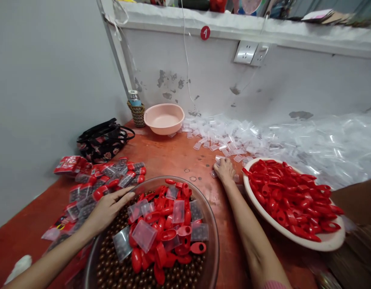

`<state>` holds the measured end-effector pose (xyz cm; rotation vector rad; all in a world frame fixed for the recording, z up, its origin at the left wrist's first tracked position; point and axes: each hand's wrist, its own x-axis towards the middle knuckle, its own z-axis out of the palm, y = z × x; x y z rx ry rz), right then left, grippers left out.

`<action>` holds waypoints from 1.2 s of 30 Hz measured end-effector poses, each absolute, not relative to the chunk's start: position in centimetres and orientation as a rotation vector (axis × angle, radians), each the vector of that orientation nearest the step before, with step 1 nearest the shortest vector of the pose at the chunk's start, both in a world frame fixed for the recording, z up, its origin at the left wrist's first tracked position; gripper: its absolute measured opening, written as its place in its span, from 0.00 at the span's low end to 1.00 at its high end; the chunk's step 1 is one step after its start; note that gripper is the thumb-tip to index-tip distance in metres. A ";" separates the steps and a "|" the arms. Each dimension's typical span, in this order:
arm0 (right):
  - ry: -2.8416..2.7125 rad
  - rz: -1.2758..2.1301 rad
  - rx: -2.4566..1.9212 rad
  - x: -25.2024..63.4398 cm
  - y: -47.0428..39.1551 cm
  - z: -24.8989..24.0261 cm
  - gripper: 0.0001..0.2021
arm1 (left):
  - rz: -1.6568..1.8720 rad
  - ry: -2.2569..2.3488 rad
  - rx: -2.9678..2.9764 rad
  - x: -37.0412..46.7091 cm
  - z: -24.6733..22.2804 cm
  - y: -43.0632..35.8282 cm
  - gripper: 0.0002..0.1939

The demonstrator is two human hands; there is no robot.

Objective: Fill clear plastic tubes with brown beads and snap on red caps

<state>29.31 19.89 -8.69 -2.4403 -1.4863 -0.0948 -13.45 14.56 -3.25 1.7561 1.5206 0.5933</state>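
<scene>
My left hand (111,208) lies with fingers stretched out on the left rim of a large clear bowl (214,237). Inside are small brown balls (113,265), with red plastic caps (161,237) and clear plastic sleeves (145,235) heaped on top. Out on the table to the right, my right hand (226,170) has its fingers curled over a few clear plastic sleeves (214,174); its fingertips are partly hidden. Left of the bowl lie filled sleeves with red caps (125,178), dark balls showing inside.
A pale basin (330,243) of red caps (288,196) stands at right. Clear sleeves (227,136) pile along the wall. Toward the back are a pink basin (164,126), a woven holder (137,116) with a flask, and a black floral bag (102,142). A shelf (161,22) hangs above.
</scene>
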 end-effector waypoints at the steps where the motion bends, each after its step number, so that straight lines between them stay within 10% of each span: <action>1: -1.500 -0.093 -2.426 29.2 19.9 -8.6 0.17 | 0.592 1.518 1.751 -13.5 -3.3 14.6 0.30; 12: -1.579 -0.098 -2.000 25.7 16.0 -0.9 0.16 | 0.591 1.538 1.840 -13.2 -2.9 14.5 0.29; 22: -1.875 0.699 -1.070 14.6 8.7 3.6 0.24 | 0.645 1.531 1.950 -13.2 -3.0 14.5 0.28; 36: -1.837 -0.188 -2.477 28.2 8.6 -7.1 0.18 | 0.639 1.530 1.896 -12.8 -2.4 14.3 0.29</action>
